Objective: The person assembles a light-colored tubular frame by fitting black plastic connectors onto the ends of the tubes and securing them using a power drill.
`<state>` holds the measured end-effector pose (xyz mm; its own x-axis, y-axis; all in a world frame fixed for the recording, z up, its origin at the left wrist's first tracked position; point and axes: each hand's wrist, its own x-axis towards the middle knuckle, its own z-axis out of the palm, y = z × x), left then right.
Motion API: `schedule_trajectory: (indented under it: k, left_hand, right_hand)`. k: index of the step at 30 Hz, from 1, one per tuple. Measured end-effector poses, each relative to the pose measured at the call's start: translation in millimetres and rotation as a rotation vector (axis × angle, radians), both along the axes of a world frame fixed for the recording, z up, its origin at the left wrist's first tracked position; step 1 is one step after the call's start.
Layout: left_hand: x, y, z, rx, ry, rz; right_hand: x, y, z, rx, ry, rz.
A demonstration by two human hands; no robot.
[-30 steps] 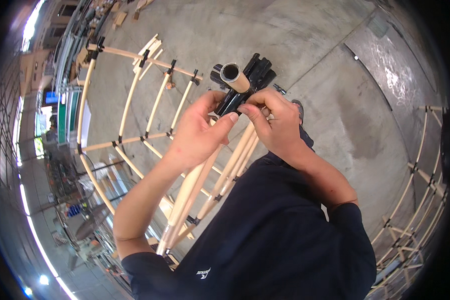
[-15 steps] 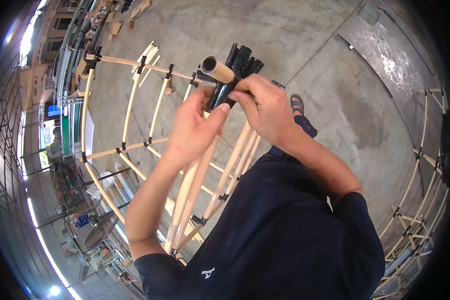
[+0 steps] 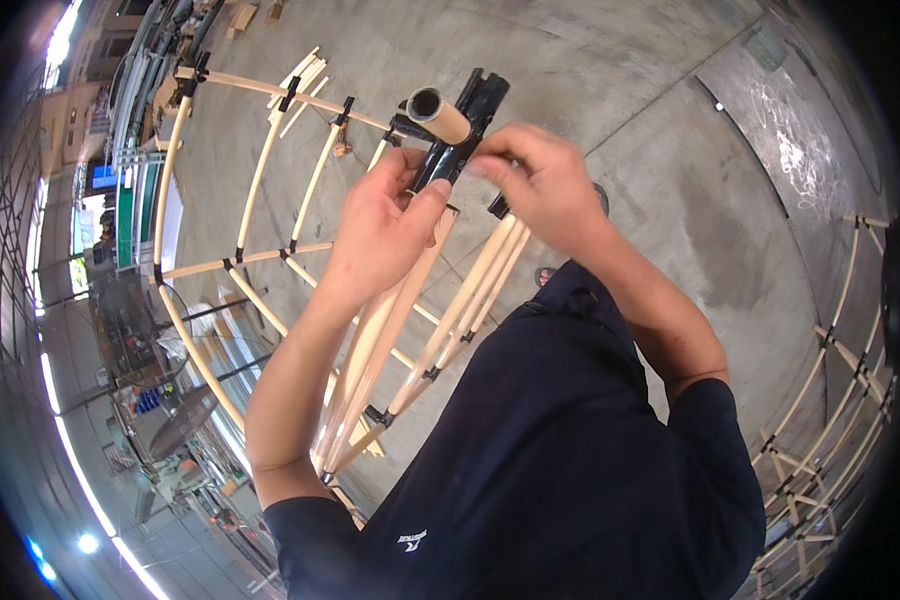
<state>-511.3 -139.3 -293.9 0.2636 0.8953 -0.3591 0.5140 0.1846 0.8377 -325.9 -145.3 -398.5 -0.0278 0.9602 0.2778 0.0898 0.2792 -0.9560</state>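
Looking down from the person's head, I see the left hand (image 3: 385,225) gripping the near end of a black pipe joint (image 3: 454,156), from which a short cream tube (image 3: 448,122) pokes up, open end showing. The right hand (image 3: 545,185) curls its fingers in at the joint's right edge, though I can't tell whether they grip it. Below the joint long cream pipes (image 3: 395,310) slant down, and left of it a cream pipe frame (image 3: 255,195) stands on the concrete floor (image 3: 630,60).
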Motion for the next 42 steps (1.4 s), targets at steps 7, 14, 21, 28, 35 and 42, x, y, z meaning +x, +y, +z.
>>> schedule_trajectory:
  k: [7, 14, 21, 28, 35, 42]
  left_hand:
    - [-1.6, -3.1, -0.3, 0.062, 0.035, 0.000]
    - [-12.7, 3.2, 1.6, -0.293, -0.337, 0.135]
    - [-11.2, 9.8, 10.0, -0.483, -0.286, 0.114]
    - [-23.5, -4.0, 14.0, -0.452, -0.252, 0.130]
    - [-29.3, -8.0, 23.4, -0.580, -0.264, 0.094]
    - [-33.6, -26.7, 14.7, -0.464, -0.302, 0.096]
  right_hand:
    - [33.7, 35.3, -12.6, -0.152, 0.281, 0.058]
    - [-11.6, 49.3, -16.2, -0.278, 0.629, 0.516]
    - [-4.0, 45.1, -8.4, -0.416, 0.784, 0.537]
    - [-12.7, 14.0, -2.7, -0.358, 0.821, 0.408]
    - [1.7, 29.1, 1.5, -0.446, 0.757, 0.625]
    - [-1.5, 23.3, 7.1, -0.406, 0.718, 0.581]
